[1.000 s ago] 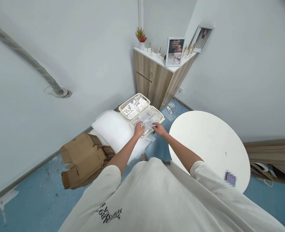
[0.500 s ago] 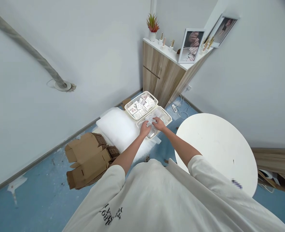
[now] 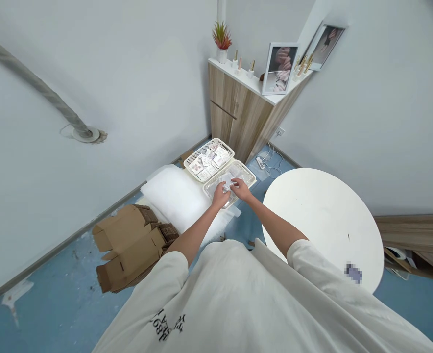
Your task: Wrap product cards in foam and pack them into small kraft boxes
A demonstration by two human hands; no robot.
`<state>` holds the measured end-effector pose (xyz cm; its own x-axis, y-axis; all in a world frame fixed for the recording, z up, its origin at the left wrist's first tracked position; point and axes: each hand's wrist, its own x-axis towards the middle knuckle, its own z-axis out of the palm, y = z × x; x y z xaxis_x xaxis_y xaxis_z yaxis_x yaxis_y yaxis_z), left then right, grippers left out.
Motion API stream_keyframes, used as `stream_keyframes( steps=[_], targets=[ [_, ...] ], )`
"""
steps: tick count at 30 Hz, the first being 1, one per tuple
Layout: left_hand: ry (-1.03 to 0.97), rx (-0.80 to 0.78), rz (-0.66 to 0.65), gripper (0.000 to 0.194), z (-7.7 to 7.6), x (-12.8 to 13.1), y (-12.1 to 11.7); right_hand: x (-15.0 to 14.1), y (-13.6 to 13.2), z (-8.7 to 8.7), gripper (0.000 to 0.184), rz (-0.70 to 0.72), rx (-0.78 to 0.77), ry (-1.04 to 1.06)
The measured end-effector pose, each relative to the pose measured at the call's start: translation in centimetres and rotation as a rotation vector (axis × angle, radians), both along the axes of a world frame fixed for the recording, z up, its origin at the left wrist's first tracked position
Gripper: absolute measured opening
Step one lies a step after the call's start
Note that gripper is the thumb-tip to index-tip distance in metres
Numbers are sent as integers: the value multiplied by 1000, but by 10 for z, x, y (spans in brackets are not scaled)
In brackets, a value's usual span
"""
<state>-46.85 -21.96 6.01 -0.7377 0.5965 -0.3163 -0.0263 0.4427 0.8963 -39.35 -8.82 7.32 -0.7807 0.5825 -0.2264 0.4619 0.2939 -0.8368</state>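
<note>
My left hand [image 3: 221, 195] and my right hand [image 3: 241, 189] reach down over the nearer white plastic basket [image 3: 253, 181]. Between their fingertips is a clear plastic packet [image 3: 228, 183], with the thumbs and fingers of both hands closed at its sides. It is small and see-through, so its exact kind is hard to make out. More clear plastic pieces [image 3: 238, 169] lie in the same basket. Just behind it, a second white basket [image 3: 204, 180] with holed sides holds several small printed white packets [image 3: 209, 160].
White foam wrap [image 3: 176, 193] lies left of the baskets, beside flattened brown cardboard boxes [image 3: 128, 240]. A round white table [image 3: 319, 215] stands to my right. Behind the baskets is a wooden cabinet [image 3: 234, 105] bearing a plant, bottles and picture frames. Cables [image 3: 273, 159] trail over the floor.
The whole view has shifted slightly, so the cabinet, baskets and table appear further left. Both hands stay over the nearer basket with the clear plastic packet between them.
</note>
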Motion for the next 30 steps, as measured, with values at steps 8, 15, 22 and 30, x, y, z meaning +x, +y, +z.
stream_keyframes(
  steps=[8,15,22,30],
  targets=[
    [73,76,-199,60,10,60,47,88,29,15,38,-174,64,60],
    [50,53,-459,60,13,167,94,225,47,13,40,-416,45,-38],
    [-107,-58,-680,64,-7,285,127,365,56,-7,42,-570,-25,-135],
    [-179,-181,-887,61,-46,396,160,493,65,-52,41,-672,-103,-219]
  ],
)
